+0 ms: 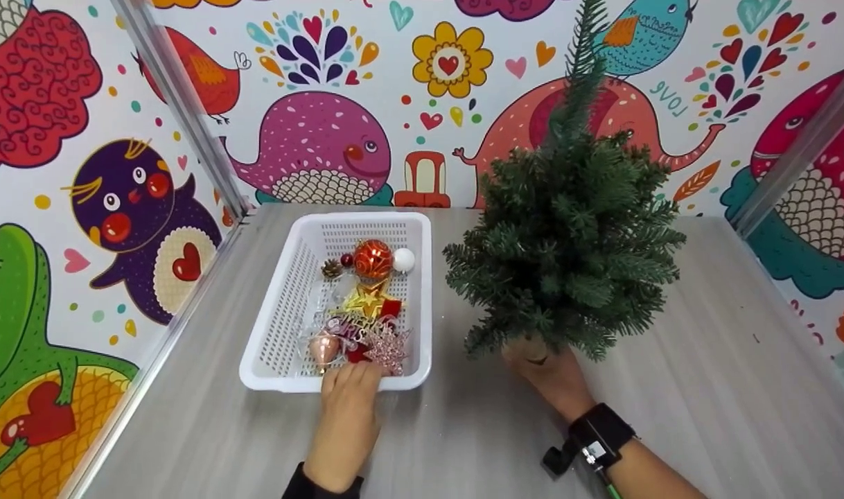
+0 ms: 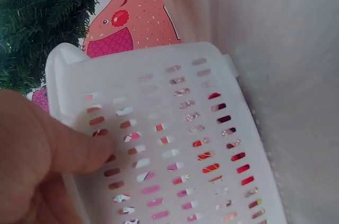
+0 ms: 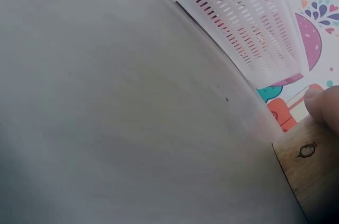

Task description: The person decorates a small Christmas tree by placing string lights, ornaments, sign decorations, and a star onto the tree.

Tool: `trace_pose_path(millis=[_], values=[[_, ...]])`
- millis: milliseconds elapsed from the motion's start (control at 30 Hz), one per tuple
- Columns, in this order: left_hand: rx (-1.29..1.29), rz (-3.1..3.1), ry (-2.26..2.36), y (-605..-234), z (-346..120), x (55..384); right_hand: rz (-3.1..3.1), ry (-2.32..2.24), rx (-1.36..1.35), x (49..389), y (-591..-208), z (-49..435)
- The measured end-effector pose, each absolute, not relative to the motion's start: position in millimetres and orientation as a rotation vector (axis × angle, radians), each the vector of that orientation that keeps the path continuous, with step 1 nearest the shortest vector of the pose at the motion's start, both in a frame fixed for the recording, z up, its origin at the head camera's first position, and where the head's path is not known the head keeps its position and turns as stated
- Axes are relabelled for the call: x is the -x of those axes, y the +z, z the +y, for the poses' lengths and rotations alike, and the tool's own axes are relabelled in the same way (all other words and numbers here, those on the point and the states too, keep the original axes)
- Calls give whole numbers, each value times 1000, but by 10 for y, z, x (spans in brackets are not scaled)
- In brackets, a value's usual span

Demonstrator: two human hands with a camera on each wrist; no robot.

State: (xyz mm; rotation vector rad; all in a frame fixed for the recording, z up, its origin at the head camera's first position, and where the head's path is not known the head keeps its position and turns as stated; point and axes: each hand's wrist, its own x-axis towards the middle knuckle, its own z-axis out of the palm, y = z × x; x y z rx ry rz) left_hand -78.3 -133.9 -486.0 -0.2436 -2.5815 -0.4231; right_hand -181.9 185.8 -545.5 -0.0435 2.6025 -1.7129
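Note:
My left hand point(image 1: 346, 416) grips the near rim of a white plastic basket point(image 1: 273, 381). Its thumb point(image 2: 85, 150) lies along the slotted outer wall in the left wrist view, with the fingers hooked over the edge. Inside the basket are an orange-red bauble point(image 1: 373, 259), a white ball point(image 1: 403, 260), gold stars point(image 1: 368, 301), a pinecone point(image 1: 331, 269), a pink glitter star point(image 1: 387, 348) and a pink ornament point(image 1: 323, 346). On the right, my right hand point(image 1: 557, 384) holds the wooden base point(image 3: 312, 168) of a small green Christmas tree point(image 1: 574, 242); branches hide most of its fingers.
Basket and tree stand side by side on a grey wood-grain table point(image 1: 463, 443). Cartoon-printed panels point(image 1: 450, 125) close off the back and both sides, with metal posts point(image 1: 193, 118) at the corners. A black strap with a camera point(image 1: 599, 436) sits on the right wrist.

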Motion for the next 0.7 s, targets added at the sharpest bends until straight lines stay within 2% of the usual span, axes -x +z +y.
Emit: trace_pose_path(millis=[500, 700], values=[[234, -2597, -446, -4834, -1348, 650, 2544, -1785, 84, 1785, -5468, 1800], [307, -2644, -466, -4757, -1385, 673, 2550, -1751, 9, 1799, -5442, 1815]])
